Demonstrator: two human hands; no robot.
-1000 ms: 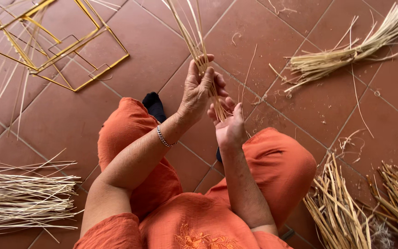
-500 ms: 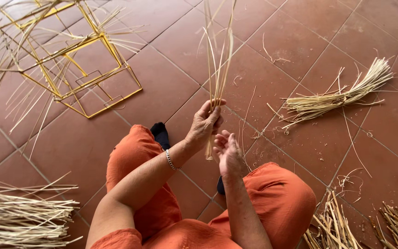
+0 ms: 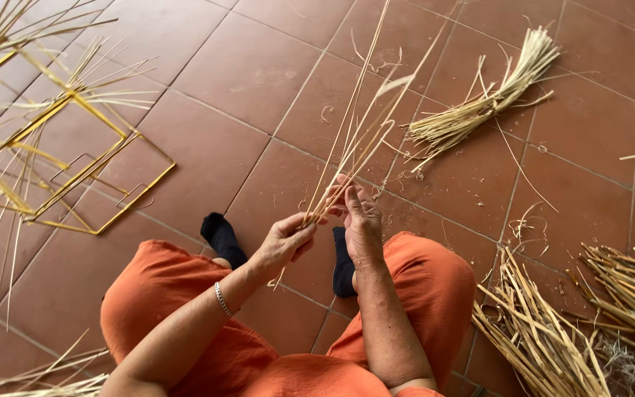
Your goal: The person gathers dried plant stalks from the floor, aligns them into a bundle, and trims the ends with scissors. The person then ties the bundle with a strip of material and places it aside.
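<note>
sitting on the terracotta tile floor (image 3: pixel 259 66) in orange trousers (image 3: pixel 163 294) and black socks (image 3: pixel 223 237), a person is seen from above with a thin bunch of straw stalks (image 3: pixel 361 125) held up in front of the knees. the left hand (image 3: pixel 284 242) is clenched around the lower end of the stalks, pinched between thumb and fingers, with a silver bracelet (image 3: pixel 221 298) at the wrist. the right hand (image 3: pixel 361 217) is set just beside it, fingers touching the same stalks a bit higher up – whether that grip is properly closed or only guiding can't be told from this angle. the stalks fan out upward and away from the body, loose at the tips.

things around: a tied straw bundle (image 3: pixel 479 110) lies well apart on the floor ahead, a heap of rougher stalks (image 3: pixel 538 331) sits by the right knee, and yellow wire frames (image 3: pixel 75 162) wrapped in straw are off to the left.

what could go wrong, as a guess – the stalks look dry and brittle, so a sharp bend at the pinch could snap one. since the bunch is only held at the bottom, a slackened pinch could let single stalks slide out or splay, and the long free tips could get caught on each other.
</note>
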